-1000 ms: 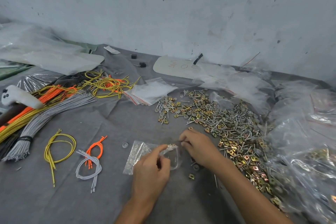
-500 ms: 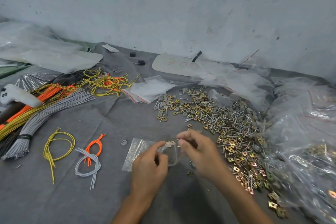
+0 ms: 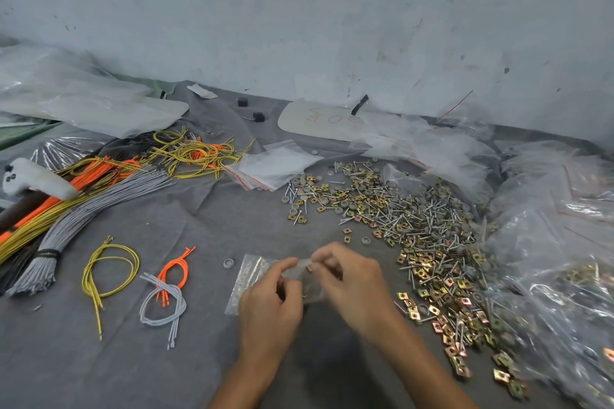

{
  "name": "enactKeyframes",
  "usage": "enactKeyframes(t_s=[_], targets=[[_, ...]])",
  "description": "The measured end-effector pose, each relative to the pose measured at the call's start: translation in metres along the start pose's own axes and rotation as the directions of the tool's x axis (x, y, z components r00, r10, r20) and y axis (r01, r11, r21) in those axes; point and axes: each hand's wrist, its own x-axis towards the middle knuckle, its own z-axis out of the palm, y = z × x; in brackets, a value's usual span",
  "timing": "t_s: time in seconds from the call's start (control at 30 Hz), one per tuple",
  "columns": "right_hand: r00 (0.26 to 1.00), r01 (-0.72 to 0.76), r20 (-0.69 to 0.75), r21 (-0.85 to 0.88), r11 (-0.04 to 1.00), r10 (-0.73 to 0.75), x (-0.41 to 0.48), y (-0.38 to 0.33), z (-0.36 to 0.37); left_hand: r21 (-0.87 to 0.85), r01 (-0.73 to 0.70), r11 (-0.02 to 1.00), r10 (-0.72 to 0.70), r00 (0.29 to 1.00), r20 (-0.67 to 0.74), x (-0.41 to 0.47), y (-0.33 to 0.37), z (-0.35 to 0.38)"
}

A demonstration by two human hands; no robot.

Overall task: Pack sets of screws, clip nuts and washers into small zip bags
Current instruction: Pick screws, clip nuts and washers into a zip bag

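Note:
A small clear zip bag (image 3: 307,282) hangs between my two hands just above the grey cloth. My left hand (image 3: 270,302) pinches its top edge with thumb and fingers. My right hand (image 3: 352,282) pinches the same edge from the right. What lies inside the bag is blurred. Another clear zip bag (image 3: 246,276) lies flat under my left hand. A wide heap of screws, brass clip nuts and grey washers (image 3: 415,229) spreads to the right of my hands. One loose washer (image 3: 228,263) lies left of the flat bag.
A stack of empty red-striped zip bags (image 3: 275,166) lies behind the heap. Bundles of grey, orange and yellow cables (image 3: 83,202) fill the left side, with small cable sets (image 3: 162,292) nearer. A white controller (image 3: 33,178) sits far left. Filled plastic bags (image 3: 558,242) pile up on the right.
Both hands have lifted the small bag off the cloth and drawn together at its top edge. The right hand has come from the bag's mouth to pinch the edge.

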Motion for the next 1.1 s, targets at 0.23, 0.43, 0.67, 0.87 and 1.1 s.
enactKeyframes(t_s=[0.23,0.43,0.67,0.87,1.1], targets=[[0.916,0.057,0.394,-0.315,0.948,0.076,0.052,0.021,-0.005,-0.084,0.057,0.995,-0.062,0.997,-0.055,0.0,0.001,-0.001],[0.884,0.306,0.456,-0.392,0.868,-0.105,0.043,0.026,0.006,-0.062,0.051,0.997,-0.054,0.997,-0.054,0.0,-0.001,0.001],[0.929,0.15,0.37,-0.432,0.889,0.023,0.043,0.029,-0.013,-0.037,0.046,0.998,-0.047,0.998,-0.033,0.0,-0.004,0.001],[0.939,0.103,0.326,-0.579,0.809,0.113,0.043,0.033,-0.017,-0.027,0.033,0.999,-0.033,0.999,-0.013,0.0,-0.003,0.001],[0.959,-0.036,0.238,-0.432,0.901,0.153,0.04,0.043,-0.024,-0.023,0.025,0.999,-0.025,1.0,-0.012,-0.001,-0.001,0.001]])
